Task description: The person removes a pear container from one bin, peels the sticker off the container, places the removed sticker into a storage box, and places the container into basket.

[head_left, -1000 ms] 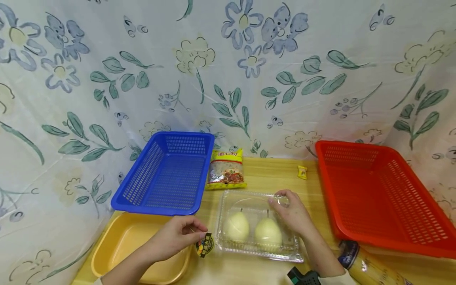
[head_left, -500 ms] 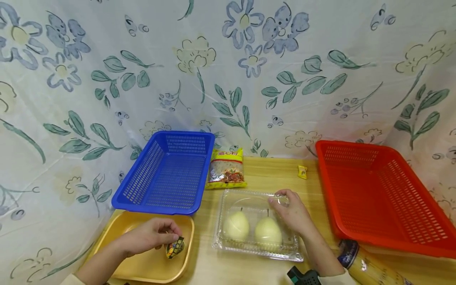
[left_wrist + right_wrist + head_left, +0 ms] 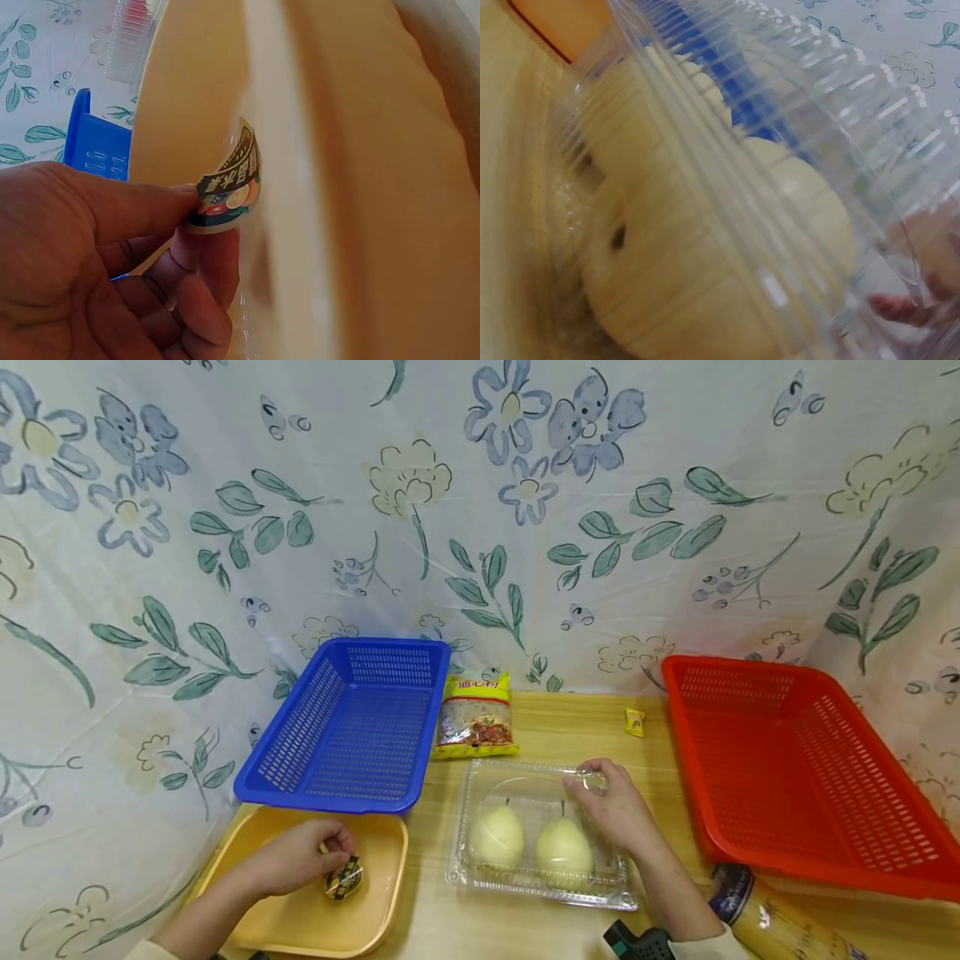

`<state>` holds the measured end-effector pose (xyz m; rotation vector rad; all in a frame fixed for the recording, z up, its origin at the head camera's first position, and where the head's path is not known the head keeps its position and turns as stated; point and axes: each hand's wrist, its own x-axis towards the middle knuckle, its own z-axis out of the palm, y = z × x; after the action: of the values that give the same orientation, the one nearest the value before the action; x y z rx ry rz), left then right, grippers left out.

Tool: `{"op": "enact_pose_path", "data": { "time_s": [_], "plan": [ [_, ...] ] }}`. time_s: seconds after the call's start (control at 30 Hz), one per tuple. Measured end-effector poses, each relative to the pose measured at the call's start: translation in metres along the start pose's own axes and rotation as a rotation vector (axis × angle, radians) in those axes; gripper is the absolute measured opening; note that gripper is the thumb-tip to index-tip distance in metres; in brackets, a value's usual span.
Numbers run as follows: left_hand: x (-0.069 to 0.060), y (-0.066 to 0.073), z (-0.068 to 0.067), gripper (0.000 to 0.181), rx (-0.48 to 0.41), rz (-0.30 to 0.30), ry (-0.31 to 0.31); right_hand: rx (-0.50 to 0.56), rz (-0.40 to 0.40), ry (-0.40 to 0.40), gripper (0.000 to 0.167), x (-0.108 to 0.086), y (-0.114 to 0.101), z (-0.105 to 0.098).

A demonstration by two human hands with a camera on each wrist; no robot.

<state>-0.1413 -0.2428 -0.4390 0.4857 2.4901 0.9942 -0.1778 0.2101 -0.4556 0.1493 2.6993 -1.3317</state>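
Observation:
My left hand pinches a round dark fruit sticker between thumb and fingers over the yellow basin. The left wrist view shows the label slightly curled, with fruit pictures and pale lettering. On the table, my right hand grips the far right corner of a clear plastic clamshell box. Inside lie two pale yellow pears, their stems pointing to the far side. Through ribbed plastic, the right wrist view shows a pear close up and part of the right hand's fingers.
Behind the basin stands a blue basket, beside a bag of dry pasta. A small yellow wrapped candy lies near a red basket. At the front right is a jar of long yellow noodles.
My left hand has moved left with the sticker, from beside the clamshell box to over the yellow basin. The right hand and the box have barely moved.

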Motion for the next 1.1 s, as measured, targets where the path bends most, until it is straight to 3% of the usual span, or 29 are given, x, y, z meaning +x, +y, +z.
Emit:
{"op": "enact_pose_path", "data": {
  "time_s": [0.23,0.6,0.87,1.1],
  "plan": [
    [-0.001,-0.005,0.000,0.004,0.125,0.001,0.033,0.001,-0.013,0.006,0.063,0.001,0.000,0.000],
    [-0.002,0.006,0.000,0.007,0.308,-0.104,0.065,-0.001,-0.008,0.004,0.063,0.002,0.001,0.001],
    [-0.012,0.020,-0.003,0.012,0.377,-0.089,0.086,-0.007,0.003,-0.002,0.062,0.003,0.002,0.001],
    [-0.022,0.036,-0.007,0.013,0.359,-0.011,0.054,-0.010,-0.015,0.004,0.062,0.002,0.001,0.001]
  ]
}}
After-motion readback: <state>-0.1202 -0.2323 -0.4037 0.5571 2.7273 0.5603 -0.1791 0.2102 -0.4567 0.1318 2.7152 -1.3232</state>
